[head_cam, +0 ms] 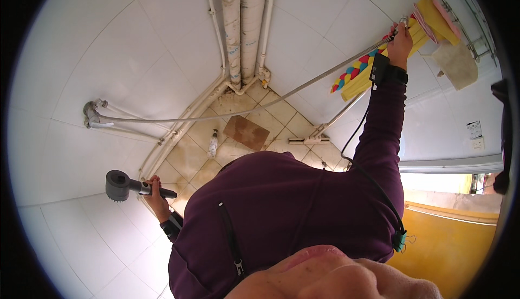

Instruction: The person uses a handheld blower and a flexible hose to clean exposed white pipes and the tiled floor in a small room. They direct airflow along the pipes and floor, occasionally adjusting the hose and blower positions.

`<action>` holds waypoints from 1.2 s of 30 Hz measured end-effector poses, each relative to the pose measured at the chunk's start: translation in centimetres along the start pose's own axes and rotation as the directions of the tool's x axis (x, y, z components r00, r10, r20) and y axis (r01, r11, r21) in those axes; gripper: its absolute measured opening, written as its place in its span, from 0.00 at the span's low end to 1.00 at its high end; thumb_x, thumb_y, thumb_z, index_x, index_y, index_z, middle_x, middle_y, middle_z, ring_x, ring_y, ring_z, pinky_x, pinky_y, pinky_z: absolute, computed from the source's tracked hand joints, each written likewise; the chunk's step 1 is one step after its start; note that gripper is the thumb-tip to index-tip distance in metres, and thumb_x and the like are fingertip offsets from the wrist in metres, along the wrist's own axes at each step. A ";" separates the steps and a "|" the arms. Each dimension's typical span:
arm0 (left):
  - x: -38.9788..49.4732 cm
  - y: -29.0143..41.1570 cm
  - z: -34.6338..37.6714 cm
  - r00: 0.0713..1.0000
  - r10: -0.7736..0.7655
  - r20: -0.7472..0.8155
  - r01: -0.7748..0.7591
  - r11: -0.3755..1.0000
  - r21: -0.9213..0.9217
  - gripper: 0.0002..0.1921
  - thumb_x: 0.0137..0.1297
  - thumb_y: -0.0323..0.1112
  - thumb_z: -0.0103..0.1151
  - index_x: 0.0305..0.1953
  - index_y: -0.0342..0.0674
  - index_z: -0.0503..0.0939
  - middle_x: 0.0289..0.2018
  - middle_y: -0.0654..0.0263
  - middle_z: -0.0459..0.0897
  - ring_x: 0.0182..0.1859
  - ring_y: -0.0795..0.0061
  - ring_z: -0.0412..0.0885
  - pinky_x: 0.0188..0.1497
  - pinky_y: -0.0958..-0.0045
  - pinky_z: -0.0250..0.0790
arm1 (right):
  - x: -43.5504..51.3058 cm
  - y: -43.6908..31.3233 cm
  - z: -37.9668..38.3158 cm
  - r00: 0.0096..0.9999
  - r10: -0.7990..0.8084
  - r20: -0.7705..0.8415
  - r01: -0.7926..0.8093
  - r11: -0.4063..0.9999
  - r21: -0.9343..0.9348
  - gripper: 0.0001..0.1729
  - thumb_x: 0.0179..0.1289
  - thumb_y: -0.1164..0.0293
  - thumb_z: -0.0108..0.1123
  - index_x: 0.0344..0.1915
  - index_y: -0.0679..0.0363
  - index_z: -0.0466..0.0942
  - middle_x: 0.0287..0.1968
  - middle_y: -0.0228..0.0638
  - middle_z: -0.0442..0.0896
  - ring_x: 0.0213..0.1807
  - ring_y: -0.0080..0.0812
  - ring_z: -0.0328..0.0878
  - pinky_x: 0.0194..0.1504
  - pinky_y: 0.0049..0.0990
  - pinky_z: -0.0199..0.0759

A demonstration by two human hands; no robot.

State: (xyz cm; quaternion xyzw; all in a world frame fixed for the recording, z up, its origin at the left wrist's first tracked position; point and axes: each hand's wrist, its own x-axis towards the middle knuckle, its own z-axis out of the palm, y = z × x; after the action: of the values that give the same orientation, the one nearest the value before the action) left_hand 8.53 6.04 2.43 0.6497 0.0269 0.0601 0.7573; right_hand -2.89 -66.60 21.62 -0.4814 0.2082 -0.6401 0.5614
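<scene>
My left hand [153,198] grips the handle of a dark grey shower head [118,186], whose nozzle face points down. At the upper right, my right hand [400,43] is raised and closed around the end of a metal shower hose [300,87], near a shiny fitting [403,20]. From there the hose sags across to a wall-mounted mixer tap [92,114] on the left. Shower head and hose end are far apart. Behind my right hand hang yellow cloths [418,34] and a braided strip of red, yellow and blue [357,67].
A metal towel rack [471,47] runs along the right wall. Tall pipes [241,30] fill the corner. On the tiled floor are a pump bottle [213,144], a brown rectangular slab [246,132] and a floor squeegee [310,139]. A black cable [378,185] runs along my right arm.
</scene>
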 end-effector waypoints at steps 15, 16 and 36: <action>-0.3 0.5 0.4 1.000 -0.005 -0.030 0.004 0.998 -0.055 0.04 0.55 0.23 0.51 0.29 0.38 0.68 0.35 0.62 0.75 0.38 0.76 0.73 0.41 0.79 0.65 | -0.5 0.5 5.9 0.996 -0.064 0.055 0.063 0.998 0.011 0.14 0.58 0.67 0.49 0.33 0.70 0.70 0.29 0.35 0.75 0.25 0.21 0.69 0.26 0.17 0.62; -0.4 0.5 0.5 0.999 -0.007 -0.040 0.005 0.999 -0.053 0.04 0.55 0.23 0.51 0.29 0.38 0.68 0.35 0.62 0.75 0.38 0.76 0.73 0.41 0.78 0.65 | -0.5 0.5 5.9 0.999 -0.045 0.020 0.044 0.999 0.032 0.15 0.58 0.66 0.48 0.33 0.70 0.70 0.28 0.34 0.74 0.25 0.21 0.68 0.26 0.17 0.62; -0.4 0.5 0.7 0.999 -0.002 -0.037 0.001 1.000 -0.025 0.05 0.54 0.24 0.53 0.29 0.40 0.68 0.36 0.60 0.75 0.39 0.74 0.73 0.43 0.77 0.65 | 0.9 -1.0 12.0 0.975 -0.124 0.185 0.100 0.986 0.132 0.13 0.58 0.67 0.49 0.32 0.70 0.71 0.27 0.34 0.74 0.24 0.21 0.67 0.25 0.18 0.62</action>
State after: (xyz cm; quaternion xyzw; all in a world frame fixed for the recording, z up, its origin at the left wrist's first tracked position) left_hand 8.17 5.39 2.99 0.6391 0.0405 0.0720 0.7646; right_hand 6.88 -63.90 28.17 -0.5170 0.0860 -0.6327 0.5702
